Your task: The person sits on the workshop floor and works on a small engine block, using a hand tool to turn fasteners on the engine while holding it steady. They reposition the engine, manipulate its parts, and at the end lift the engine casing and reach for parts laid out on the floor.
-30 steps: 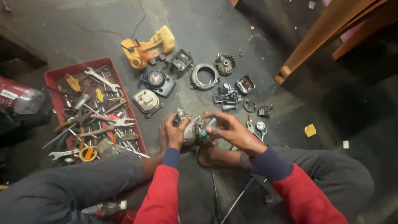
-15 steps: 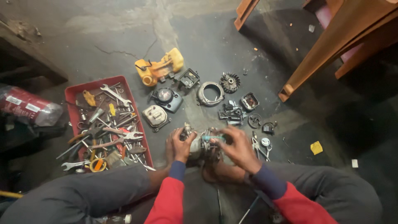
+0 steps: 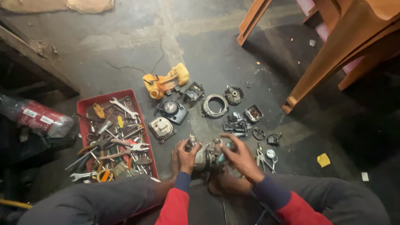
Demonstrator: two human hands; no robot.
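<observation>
Right now a small engine block (image 3: 208, 156), grey metal with dark fittings, sits on the concrete floor (image 3: 125, 46) between both hands, just in front of the person's legs. The left hand (image 3: 186, 157) wraps its fingers (image 3: 192, 146) around the block's left end, closed firmly on it. The right hand (image 3: 238, 156) curls over the right side, fingertips (image 3: 227, 146) pressed against a pale blue-green piece there; whether they pinch it or only rest on it I cannot tell. Judging by the grip, the step in hand is steadying the block while working a small fitting on it, so the next move calls for a firm left-hand hold and fine right-hand fingerwork. Beyond the fingertips lie loose parts: a ring housing (image 3: 214, 106), a finned flywheel (image 3: 233, 95), a yellow casing (image 3: 166, 81). Left of the left fingers sits a red tray (image 3: 85, 108) of spanners.
</observation>
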